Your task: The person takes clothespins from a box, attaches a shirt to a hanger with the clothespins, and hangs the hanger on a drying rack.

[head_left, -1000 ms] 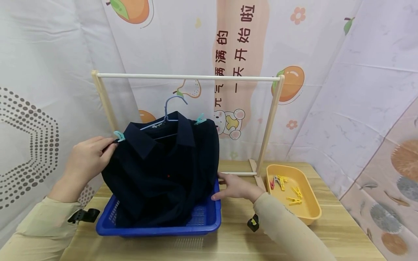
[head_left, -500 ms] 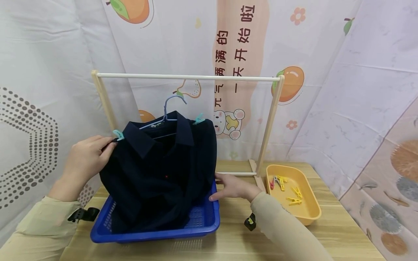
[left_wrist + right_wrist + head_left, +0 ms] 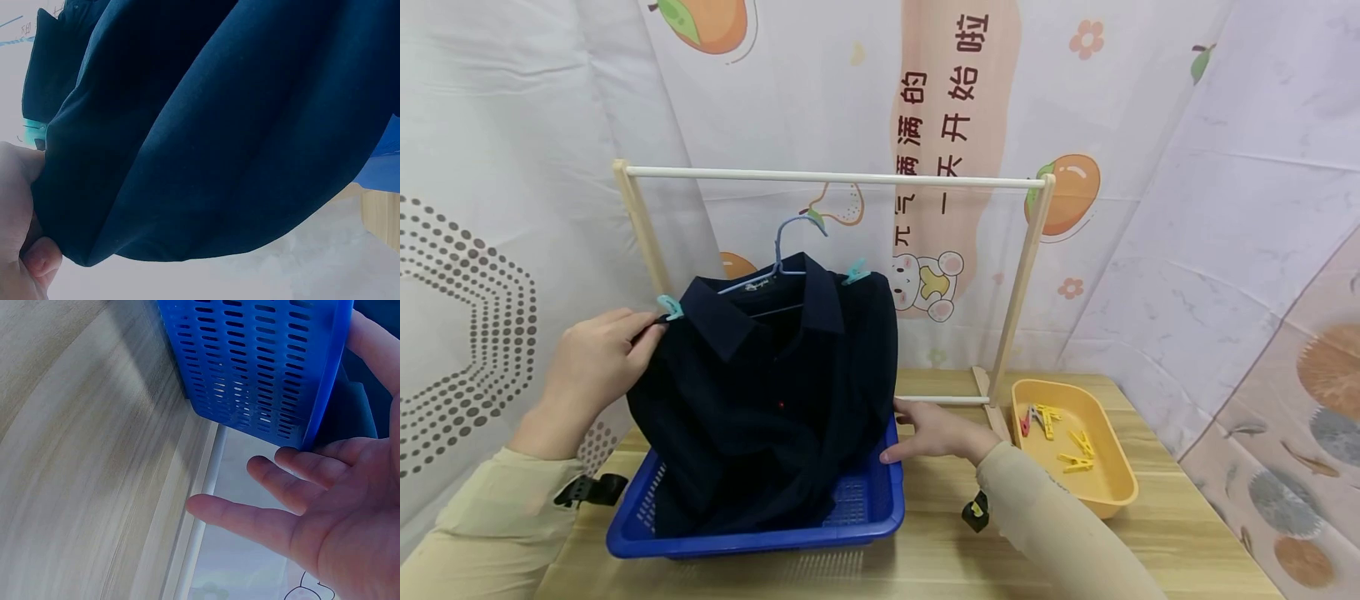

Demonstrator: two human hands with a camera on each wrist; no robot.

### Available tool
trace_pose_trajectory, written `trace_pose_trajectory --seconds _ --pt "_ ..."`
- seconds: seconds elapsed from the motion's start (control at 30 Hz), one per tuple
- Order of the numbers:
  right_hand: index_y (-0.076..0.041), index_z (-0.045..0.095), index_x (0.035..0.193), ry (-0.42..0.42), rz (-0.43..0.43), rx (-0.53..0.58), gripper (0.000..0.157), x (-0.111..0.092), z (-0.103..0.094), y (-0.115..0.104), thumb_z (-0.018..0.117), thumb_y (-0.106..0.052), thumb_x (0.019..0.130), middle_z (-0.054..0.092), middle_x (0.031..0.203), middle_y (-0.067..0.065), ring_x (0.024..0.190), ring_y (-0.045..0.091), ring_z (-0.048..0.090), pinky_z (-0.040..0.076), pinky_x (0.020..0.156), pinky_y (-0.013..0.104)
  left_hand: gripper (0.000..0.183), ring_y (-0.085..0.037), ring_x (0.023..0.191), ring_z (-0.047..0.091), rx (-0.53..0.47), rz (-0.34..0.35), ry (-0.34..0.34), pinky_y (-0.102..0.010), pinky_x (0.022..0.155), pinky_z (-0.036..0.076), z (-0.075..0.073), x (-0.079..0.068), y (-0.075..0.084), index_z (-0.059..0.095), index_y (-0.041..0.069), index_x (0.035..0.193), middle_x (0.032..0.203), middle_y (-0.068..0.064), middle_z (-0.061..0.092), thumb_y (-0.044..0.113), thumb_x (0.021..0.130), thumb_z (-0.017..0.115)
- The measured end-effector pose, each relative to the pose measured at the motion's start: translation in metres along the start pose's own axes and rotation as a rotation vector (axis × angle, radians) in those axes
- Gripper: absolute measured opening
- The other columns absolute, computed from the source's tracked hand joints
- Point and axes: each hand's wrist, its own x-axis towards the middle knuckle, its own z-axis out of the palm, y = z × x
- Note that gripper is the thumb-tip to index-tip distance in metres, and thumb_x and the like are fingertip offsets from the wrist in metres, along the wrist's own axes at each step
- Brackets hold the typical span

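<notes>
A dark navy collared shirt (image 3: 752, 433) stands propped up in a blue basket (image 3: 756, 542), its lower part bunched inside. A light-blue hanger (image 3: 778, 246) runs through the collar, hook upward. One teal clothespin (image 3: 668, 307) is clipped at the left shoulder and another teal clothespin (image 3: 855, 272) at the right. Between thumb and fingers, my left hand (image 3: 591, 358) pinches the shirt just beside the left clothespin. My right hand (image 3: 936, 429) touches the basket's right end; in the right wrist view its fingers spread loosely, the thumb lying along the rim.
Behind the basket stands a rack with wooden uprights and a white top rod (image 3: 835, 176). To the right, a yellow tray (image 3: 1120, 471) holds several clothespins (image 3: 1048, 421). Everything rests on a wood-grain table (image 3: 1180, 533), with printed curtains behind.
The basket has slid left and toward me, with my right hand following slightly at its end. The shirt and hanger have shifted a little left. My left hand keeps its pinch on the shirt.
</notes>
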Motion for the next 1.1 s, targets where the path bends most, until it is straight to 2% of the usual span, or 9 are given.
trace_pose_trajectory --seconds 0.17,0.33,0.6,0.83,1.1 --pt "-0.012 0.033 0.160 0.000 -0.008 -0.007 0.095 0.000 0.000 0.000 0.084 -0.039 0.085 0.041 0.158 0.010 0.137 0.040 0.047 0.040 0.110 0.054 0.020 -0.033 0.060 0.060 0.010 0.006 0.022 -0.051 0.054 0.047 0.000 0.002 -0.003 0.076 -0.006 0.101 0.079 -0.017 0.067 0.000 0.083 0.076" --pt "-0.011 0.034 0.159 -0.004 -0.005 -0.010 0.094 -0.001 -0.001 -0.002 0.084 -0.039 0.085 0.041 0.158 0.011 0.138 0.042 0.046 0.039 0.111 0.054 0.018 -0.034 0.061 0.061 0.015 0.000 0.036 -0.051 0.054 0.048 -0.002 0.001 -0.006 0.075 -0.006 0.100 0.078 -0.018 0.067 0.000 0.083 0.076" --pt "-0.008 0.024 0.162 -0.014 0.021 -0.012 0.101 -0.003 -0.001 -0.001 0.081 -0.043 0.087 0.035 0.161 0.010 0.142 0.039 0.042 0.040 0.112 0.050 0.019 -0.034 0.061 0.062 0.037 -0.002 0.034 -0.051 0.053 0.048 -0.008 0.000 -0.011 0.075 -0.007 0.100 0.080 -0.018 0.067 -0.001 0.083 0.075" --pt "-0.008 0.021 0.163 -0.016 0.029 0.000 0.103 -0.003 0.000 -0.001 0.081 -0.043 0.087 0.036 0.161 0.011 0.142 0.039 0.041 0.039 0.112 0.052 0.019 -0.039 0.069 0.065 0.063 -0.055 0.005 -0.054 0.059 0.051 -0.014 -0.005 -0.018 0.075 -0.006 0.103 0.085 -0.020 0.069 0.001 0.086 0.074" --pt "-0.007 0.021 0.163 -0.018 0.011 -0.005 0.102 -0.004 -0.001 -0.002 0.081 -0.042 0.088 0.036 0.161 0.012 0.142 0.041 0.042 0.040 0.111 0.053 0.017 -0.036 0.061 0.060 0.099 -0.079 0.014 -0.053 0.054 0.047 -0.018 -0.012 -0.033 0.074 -0.006 0.102 0.078 -0.018 0.066 0.001 0.086 0.073"
